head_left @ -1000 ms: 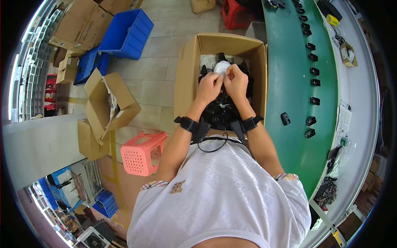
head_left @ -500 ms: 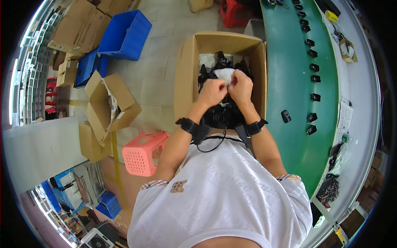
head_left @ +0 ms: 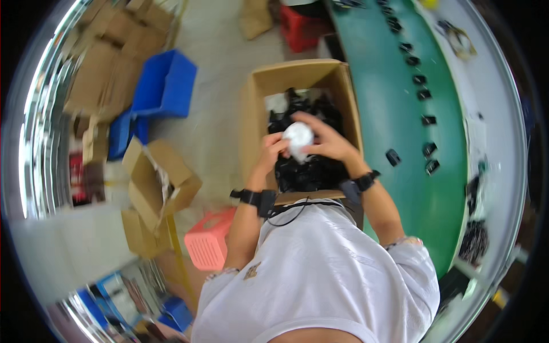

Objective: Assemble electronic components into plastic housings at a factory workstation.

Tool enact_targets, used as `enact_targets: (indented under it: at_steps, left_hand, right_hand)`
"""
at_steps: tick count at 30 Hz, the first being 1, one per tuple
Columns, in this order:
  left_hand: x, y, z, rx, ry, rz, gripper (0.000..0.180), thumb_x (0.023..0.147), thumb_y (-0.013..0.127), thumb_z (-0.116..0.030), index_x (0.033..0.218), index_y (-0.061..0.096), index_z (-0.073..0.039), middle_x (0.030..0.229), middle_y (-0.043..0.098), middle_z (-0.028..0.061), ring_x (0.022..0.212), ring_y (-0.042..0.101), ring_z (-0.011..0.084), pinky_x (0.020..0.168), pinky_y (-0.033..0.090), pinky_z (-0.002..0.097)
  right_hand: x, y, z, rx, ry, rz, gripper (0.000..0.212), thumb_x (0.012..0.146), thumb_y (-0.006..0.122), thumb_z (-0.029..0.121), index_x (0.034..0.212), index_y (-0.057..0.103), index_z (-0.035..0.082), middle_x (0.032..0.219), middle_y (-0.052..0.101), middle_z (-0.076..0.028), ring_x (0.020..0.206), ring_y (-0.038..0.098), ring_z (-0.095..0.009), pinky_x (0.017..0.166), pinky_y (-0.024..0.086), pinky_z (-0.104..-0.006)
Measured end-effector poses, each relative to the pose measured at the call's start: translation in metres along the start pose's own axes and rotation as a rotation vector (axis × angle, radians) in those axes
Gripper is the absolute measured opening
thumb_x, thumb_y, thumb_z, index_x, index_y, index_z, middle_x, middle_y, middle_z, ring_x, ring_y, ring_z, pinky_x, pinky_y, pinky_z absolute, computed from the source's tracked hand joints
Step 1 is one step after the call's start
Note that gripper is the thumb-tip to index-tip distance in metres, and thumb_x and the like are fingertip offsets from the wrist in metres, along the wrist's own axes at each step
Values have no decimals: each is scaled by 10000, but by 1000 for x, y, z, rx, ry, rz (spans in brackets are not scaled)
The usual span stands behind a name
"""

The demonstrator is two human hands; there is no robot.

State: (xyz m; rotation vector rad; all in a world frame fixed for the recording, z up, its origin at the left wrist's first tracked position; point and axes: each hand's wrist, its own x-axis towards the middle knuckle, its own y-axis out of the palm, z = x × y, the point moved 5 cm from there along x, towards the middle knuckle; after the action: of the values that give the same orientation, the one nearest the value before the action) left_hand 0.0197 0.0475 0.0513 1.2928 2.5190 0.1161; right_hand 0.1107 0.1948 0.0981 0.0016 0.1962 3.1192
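Note:
A white, crumpled, roundish bundle (head_left: 299,137) is held up over an open cardboard box (head_left: 303,67); blur hides what it is made of. My left hand (head_left: 272,153) pinches its left side with the fingertips. Around its right side curves my right hand (head_left: 330,140), index finger along the top and thumb lower down. Beneath both hands, the box holds several dark items in black wrapping (head_left: 300,174), too blurred to name.
Along the right runs a green table (head_left: 412,200) with a row of small black parts and one lone black piece (head_left: 393,157). To the left are a pink stool (head_left: 209,240), another open carton (head_left: 151,188) and a blue bin (head_left: 166,86). A red stool (head_left: 297,31) stands beyond the box.
My hands have moved nearer to me and further apart, and the white thing now shows as a rounder bundle between them. The whole view has shifted as my head turned.

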Motion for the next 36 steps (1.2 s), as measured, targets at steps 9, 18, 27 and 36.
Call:
enact_targets:
  at_steps: [9, 18, 27, 36]
  left_hand:
    - [-8, 5, -2, 32, -9, 66, 165, 945, 505, -177, 1027, 562, -46, 835, 594, 21, 763, 562, 98, 698, 462, 245]
    - [-28, -47, 27, -90, -8, -417, 97, 945, 532, -158, 908, 533, -69, 737, 585, 6, 669, 563, 94, 631, 462, 233]
    - [-129, -132, 90, -111, 20, -795, 101, 917, 559, -148, 908, 529, -52, 706, 586, 8, 648, 554, 78, 581, 430, 229]
    - [-195, -130, 135, -180, -58, -988, 136, 911, 561, -173, 956, 547, -45, 755, 611, 35, 654, 583, 111, 592, 465, 247]
  right_hand:
    - [18, 18, -25, -377, -173, -486, 286, 672, 525, 8, 904, 693, 15, 868, 682, -170, 821, 658, -355, 773, 524, -371]
    - [49, -76, 34, 592, -138, -593, 426, 912, 470, 228, 1269, 469, -5, 1241, 549, -112, 1133, 536, -249, 993, 423, -405]
    - [135, -134, 255, -1394, -681, -1347, 364, 909, 502, 291, 1180, 572, 59, 1289, 487, -134, 1209, 435, -279, 1033, 306, -468]
    - [391, 193, 121, -1137, -422, -116, 1022, 732, 715, 470, 1447, 179, -25, 1475, 176, -333, 1364, 234, -453, 1110, 213, -514]
